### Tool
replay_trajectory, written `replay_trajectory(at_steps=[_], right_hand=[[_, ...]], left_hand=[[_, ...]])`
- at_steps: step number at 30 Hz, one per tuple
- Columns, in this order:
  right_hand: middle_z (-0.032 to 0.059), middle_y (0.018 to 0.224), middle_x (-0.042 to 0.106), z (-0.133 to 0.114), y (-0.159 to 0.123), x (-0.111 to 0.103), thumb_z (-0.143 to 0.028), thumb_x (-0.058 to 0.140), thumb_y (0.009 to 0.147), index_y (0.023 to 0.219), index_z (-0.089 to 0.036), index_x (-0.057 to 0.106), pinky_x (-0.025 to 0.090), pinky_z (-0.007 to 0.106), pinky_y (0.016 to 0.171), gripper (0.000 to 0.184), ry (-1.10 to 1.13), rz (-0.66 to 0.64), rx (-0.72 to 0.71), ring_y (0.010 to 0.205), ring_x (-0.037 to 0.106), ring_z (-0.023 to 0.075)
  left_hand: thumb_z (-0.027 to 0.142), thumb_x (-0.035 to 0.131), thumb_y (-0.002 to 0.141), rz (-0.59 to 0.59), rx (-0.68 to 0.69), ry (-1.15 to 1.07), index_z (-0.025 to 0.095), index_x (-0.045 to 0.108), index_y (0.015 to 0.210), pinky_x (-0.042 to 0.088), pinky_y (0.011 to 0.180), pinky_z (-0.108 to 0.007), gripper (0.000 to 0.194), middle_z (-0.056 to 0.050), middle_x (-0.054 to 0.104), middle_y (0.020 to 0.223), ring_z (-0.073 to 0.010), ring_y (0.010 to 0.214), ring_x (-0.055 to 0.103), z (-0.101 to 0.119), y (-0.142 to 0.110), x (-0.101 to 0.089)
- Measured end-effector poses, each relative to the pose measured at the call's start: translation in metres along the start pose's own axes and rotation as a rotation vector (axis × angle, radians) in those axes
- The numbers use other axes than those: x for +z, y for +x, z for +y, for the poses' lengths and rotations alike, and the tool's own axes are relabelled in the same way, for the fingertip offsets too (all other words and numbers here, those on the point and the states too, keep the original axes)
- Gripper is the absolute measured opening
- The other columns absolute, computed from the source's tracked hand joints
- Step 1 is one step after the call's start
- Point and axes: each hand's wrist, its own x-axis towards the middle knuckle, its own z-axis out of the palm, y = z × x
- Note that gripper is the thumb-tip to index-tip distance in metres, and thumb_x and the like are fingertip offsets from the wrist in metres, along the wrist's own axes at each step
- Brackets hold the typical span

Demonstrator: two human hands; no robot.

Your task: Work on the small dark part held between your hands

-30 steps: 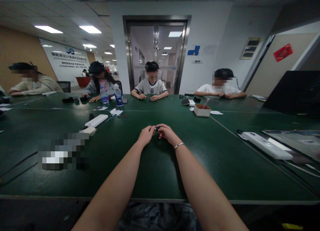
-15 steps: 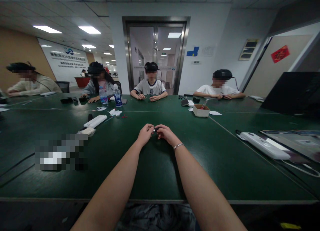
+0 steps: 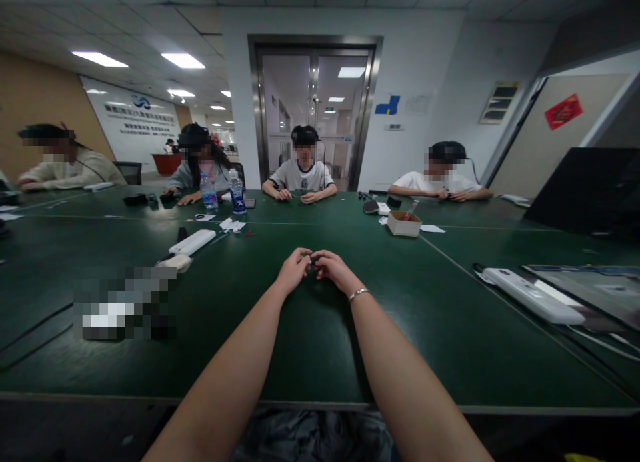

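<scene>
Both hands meet over the middle of the green table [image 3: 320, 342]. A small dark object [image 3: 315, 259] with a light end sits between their fingertips; its kind is too small to make out. My right hand [image 3: 333, 269], with a silver bracelet [image 3: 359, 293] at the wrist, is closed in a pinch around the dark part. On the other side, my left hand [image 3: 294, 270] has its fingers pinched together at the light end. The fingers cover much of the object.
White power strips lie on the left [image 3: 193, 243] and right [image 3: 533, 295]. Ahead are a small box [image 3: 404, 224], paper scraps [image 3: 233, 225] and two bottles, one blue-labelled [image 3: 237, 192]. A dark monitor [image 3: 585, 189] stands at right. Several people in headsets sit across the table.
The view has shifted very slightly. Both hands stay together around the small dark object, with only a slight change in the fingers.
</scene>
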Motion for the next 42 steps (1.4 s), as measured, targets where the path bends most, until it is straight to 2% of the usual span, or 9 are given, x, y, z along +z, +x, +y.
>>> replay_trajectory(at_steps=[5,9,13,17,22,30,34,39,42], right_hand=[[-0.0021,0.063,0.061,0.0011,0.0005,-0.0003,-0.011,0.054,0.066,0.084,-0.016,0.062,0.046,0.020,0.042,0.021,0.004,-0.004,-0.011,0.041,0.050,0.0063],[-0.0026,0.060,0.059,0.0010,0.0005,-0.0004,-0.011,0.054,0.066,0.084,-0.016,0.061,0.046,0.019,0.042,0.020,0.007,-0.010,-0.005,0.041,0.050,0.0066],[-0.0036,0.057,0.057,0.0005,0.0004,-0.0001,-0.011,0.055,0.065,0.083,-0.016,0.061,0.047,0.021,0.043,0.020,0.019,0.009,0.008,0.040,0.049,0.0068],[-0.0029,0.060,0.059,0.0003,0.0003,0.0001,-0.011,0.055,0.065,0.083,-0.016,0.061,0.046,0.020,0.043,0.020,0.020,-0.003,0.002,0.040,0.049,0.0065],[-0.0031,0.060,0.058,0.0002,0.0000,-0.0004,-0.012,0.055,0.066,0.084,-0.016,0.061,0.048,0.021,0.044,0.020,0.024,0.005,0.004,0.041,0.049,0.0065],[-0.0035,0.058,0.058,-0.0002,-0.0005,-0.0005,-0.013,0.056,0.066,0.084,-0.017,0.062,0.048,0.021,0.044,0.019,0.018,0.010,0.005,0.041,0.049,0.0064],[-0.0032,0.059,0.059,-0.0004,-0.0009,-0.0002,-0.012,0.055,0.065,0.084,-0.017,0.061,0.047,0.020,0.043,0.020,0.022,0.004,-0.005,0.041,0.050,0.0066],[-0.0036,0.060,0.059,-0.0011,-0.0013,0.0001,-0.012,0.055,0.064,0.084,-0.017,0.061,0.047,0.020,0.043,0.022,0.039,0.009,-0.001,0.040,0.050,0.0066],[-0.0036,0.059,0.058,-0.0013,-0.0012,0.0003,-0.012,0.055,0.064,0.084,-0.016,0.061,0.047,0.020,0.042,0.022,0.044,0.012,0.000,0.040,0.049,0.0067]], left_hand=[[0.031,0.048,0.083,-0.017,0.022,0.002,0.018,0.058,0.100,0.039,0.052,-0.021,0.024,0.002,0.055,0.070,-0.0075,0.052,0.048,-0.0038,0.0010,0.0004],[0.036,0.045,0.085,-0.017,0.014,0.023,0.017,0.059,0.094,0.037,0.049,-0.021,0.025,0.003,0.053,0.062,-0.0079,0.050,0.046,-0.0061,0.0020,0.0013],[0.033,0.050,0.082,-0.021,0.032,-0.017,0.018,0.059,0.094,0.041,0.052,-0.021,0.021,0.000,0.059,0.074,-0.0074,0.054,0.050,-0.0054,0.0019,0.0015],[0.034,0.049,0.083,-0.023,0.036,-0.014,0.017,0.059,0.095,0.040,0.052,-0.020,0.024,0.000,0.057,0.069,-0.0083,0.054,0.049,-0.0022,0.0001,0.0006],[0.032,0.054,0.080,-0.019,0.034,-0.001,0.018,0.060,0.097,0.042,0.054,-0.021,0.024,-0.001,0.060,0.078,-0.0077,0.056,0.051,0.0003,-0.0016,0.0001],[0.032,0.053,0.080,0.000,0.018,0.007,0.018,0.059,0.102,0.041,0.054,-0.022,0.027,0.000,0.059,0.075,-0.0079,0.055,0.050,0.0004,-0.0013,0.0001],[0.036,0.047,0.084,-0.006,0.027,0.015,0.017,0.060,0.098,0.038,0.052,-0.021,0.027,0.002,0.056,0.065,-0.0085,0.053,0.048,-0.0008,-0.0006,0.0004],[0.027,0.051,0.079,-0.013,0.024,-0.023,0.018,0.060,0.098,0.039,0.053,-0.021,0.022,0.002,0.057,0.072,-0.0067,0.052,0.048,-0.0033,0.0014,0.0008],[0.027,0.050,0.079,-0.024,0.045,-0.022,0.018,0.059,0.097,0.039,0.052,-0.021,0.022,0.003,0.055,0.067,-0.0074,0.052,0.048,-0.0038,0.0017,0.0007]])
